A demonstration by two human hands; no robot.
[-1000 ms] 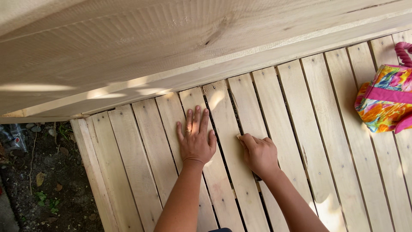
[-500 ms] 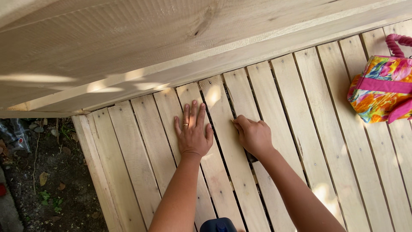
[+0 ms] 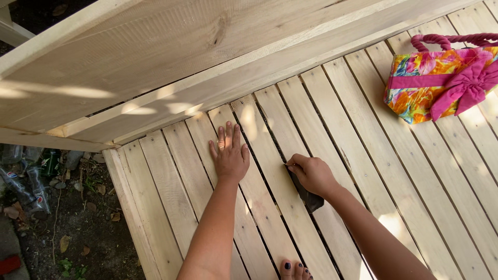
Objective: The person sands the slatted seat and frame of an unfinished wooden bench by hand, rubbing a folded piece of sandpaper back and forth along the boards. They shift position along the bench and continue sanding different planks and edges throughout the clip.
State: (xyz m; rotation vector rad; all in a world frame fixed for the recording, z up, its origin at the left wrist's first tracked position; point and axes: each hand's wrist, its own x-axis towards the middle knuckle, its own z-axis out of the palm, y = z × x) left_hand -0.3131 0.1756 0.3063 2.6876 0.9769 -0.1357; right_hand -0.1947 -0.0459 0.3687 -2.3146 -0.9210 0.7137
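In the head view, the left hand (image 3: 230, 155) lies flat, palm down and fingers spread, on the pale wooden slatted platform (image 3: 363, 171), near its left edge and just short of the raised back edge. It holds nothing; a ring shows on one finger.

The right hand (image 3: 311, 173) sits just beside it to the right, fingers curled shut around a dark flat sanding pad (image 3: 306, 194). The pad lies pressed against a slat, under the palm, and its lower end sticks out below the heel of the hand toward the near edge.

A brightly coloured floral cloth bag with a pink bow and rope handles (image 3: 441, 78) rests well apart, at the platform's far right edge. A pale wooden plank wall (image 3: 155, 57) rises along the back edge. Toes with dark polish (image 3: 295, 269) show at the near edge. Plastic bottles (image 3: 26, 176) lie on the ground left of the platform.
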